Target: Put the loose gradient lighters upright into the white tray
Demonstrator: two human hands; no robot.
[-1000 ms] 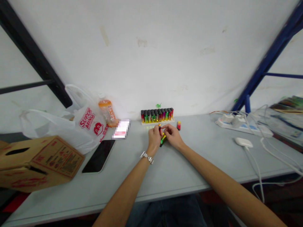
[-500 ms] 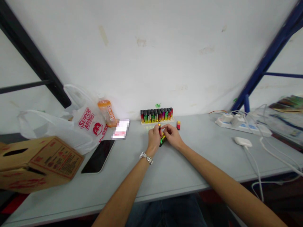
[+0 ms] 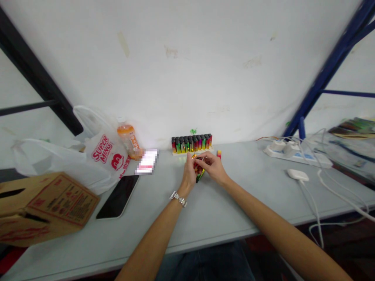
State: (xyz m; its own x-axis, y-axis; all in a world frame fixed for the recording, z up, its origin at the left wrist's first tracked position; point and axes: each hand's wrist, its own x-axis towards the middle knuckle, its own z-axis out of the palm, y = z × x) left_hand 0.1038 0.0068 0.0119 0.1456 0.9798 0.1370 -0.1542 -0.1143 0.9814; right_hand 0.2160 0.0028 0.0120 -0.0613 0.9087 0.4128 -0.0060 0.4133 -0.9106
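Close together at the middle of the table are my left hand point(image 3: 190, 174) and my right hand point(image 3: 214, 168). My left hand, with a silver watch on its wrist, is closed round a small red lighter point(image 3: 199, 169), partly hidden by the fingers. The fingertips of my right hand pinch at the lighter's top; what they grip is too small to tell. Beneath the hands lies a green and yellow lighter point(image 3: 200, 176). Behind them, rows of coloured lighters point(image 3: 191, 144) with black tops stand in a pale tray point(image 3: 177, 154). One more red and yellow lighter point(image 3: 219, 154) stands right of the tray.
On the left are a cardboard box point(image 3: 49, 207), a white plastic bag point(image 3: 96, 156), an orange drink bottle point(image 3: 129, 141), a blurred white item point(image 3: 147, 161) and a black phone point(image 3: 118, 197). To the right lie a power strip point(image 3: 299, 155), a white charger point(image 3: 298, 175) and cables.
My right hand's fingers have moved over the lighter in my left hand and now cover more of it. The whole view has shifted slightly.
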